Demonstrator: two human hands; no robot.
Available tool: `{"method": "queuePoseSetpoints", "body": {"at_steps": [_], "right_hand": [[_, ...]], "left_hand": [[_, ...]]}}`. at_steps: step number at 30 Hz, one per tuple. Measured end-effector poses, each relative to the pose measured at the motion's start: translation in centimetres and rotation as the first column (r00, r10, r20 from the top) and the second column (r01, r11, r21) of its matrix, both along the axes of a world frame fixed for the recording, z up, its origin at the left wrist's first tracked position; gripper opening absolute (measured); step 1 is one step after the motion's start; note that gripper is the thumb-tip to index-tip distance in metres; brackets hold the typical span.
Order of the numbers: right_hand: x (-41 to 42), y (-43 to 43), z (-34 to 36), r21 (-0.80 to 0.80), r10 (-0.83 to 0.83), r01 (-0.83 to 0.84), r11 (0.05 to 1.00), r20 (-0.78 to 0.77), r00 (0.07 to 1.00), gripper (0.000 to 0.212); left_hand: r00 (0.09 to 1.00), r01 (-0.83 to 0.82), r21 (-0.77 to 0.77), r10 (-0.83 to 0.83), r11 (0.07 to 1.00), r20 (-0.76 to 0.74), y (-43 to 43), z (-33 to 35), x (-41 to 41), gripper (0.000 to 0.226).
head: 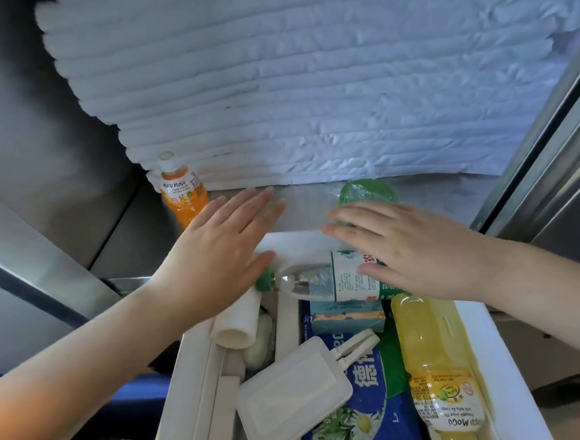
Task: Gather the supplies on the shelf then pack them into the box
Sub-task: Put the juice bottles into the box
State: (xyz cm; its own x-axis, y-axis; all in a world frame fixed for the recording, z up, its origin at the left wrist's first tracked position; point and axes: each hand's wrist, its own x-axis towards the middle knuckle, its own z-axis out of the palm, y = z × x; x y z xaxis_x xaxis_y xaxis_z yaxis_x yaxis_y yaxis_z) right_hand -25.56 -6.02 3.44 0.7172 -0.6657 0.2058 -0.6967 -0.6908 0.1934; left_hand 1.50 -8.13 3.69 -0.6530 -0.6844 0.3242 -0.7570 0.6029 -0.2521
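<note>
A white foam box [497,360] sits below the metal shelf [308,204]. Inside it lie a clear water bottle with a green cap [317,279], a yellow Mogu Mogu bottle [436,364], a small teal carton [347,317], a white flat case [294,394], a blue and green packet [370,410] and a white roll [237,323]. On the shelf stand an orange Mogu Mogu bottle [182,193] at the left and a green plastic item [365,192] at the right. My left hand [222,248] and my right hand [410,245] hover flat with straight fingers over the box's far end, holding nothing.
A tall stack of white folded sheets [306,81] fills the back of the shelf. Metal shelf posts [551,153] run along the right side, a metal wall [35,134] along the left. A blue surface [133,399] lies left of the box.
</note>
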Motion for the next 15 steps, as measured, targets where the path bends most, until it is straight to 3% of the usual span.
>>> {"method": "queuePoseSetpoints", "body": {"at_steps": [5, 9, 15], "right_hand": [[1.9, -1.3, -0.2, 0.080, 0.059, -0.058, 0.995, -0.002, 0.998, 0.051], [2.8, -1.6, -0.5, 0.092, 0.079, -0.082, 0.992, 0.042, 0.996, 0.046], [2.6, -1.5, -1.0, 0.095, 0.073, -0.083, 0.992, 0.107, 0.992, 0.044]], "left_hand": [[0.960, -0.238, -0.036, 0.229, 0.971, -0.160, -3.8, 1.4, 3.7, 0.044], [0.902, -0.407, 0.078, 0.414, 0.910, -0.119, -6.2, 1.0, 5.9, 0.049], [0.858, -0.415, 0.126, 0.434, 0.901, -0.276, -8.3, 1.1, 6.6, 0.050]]}}
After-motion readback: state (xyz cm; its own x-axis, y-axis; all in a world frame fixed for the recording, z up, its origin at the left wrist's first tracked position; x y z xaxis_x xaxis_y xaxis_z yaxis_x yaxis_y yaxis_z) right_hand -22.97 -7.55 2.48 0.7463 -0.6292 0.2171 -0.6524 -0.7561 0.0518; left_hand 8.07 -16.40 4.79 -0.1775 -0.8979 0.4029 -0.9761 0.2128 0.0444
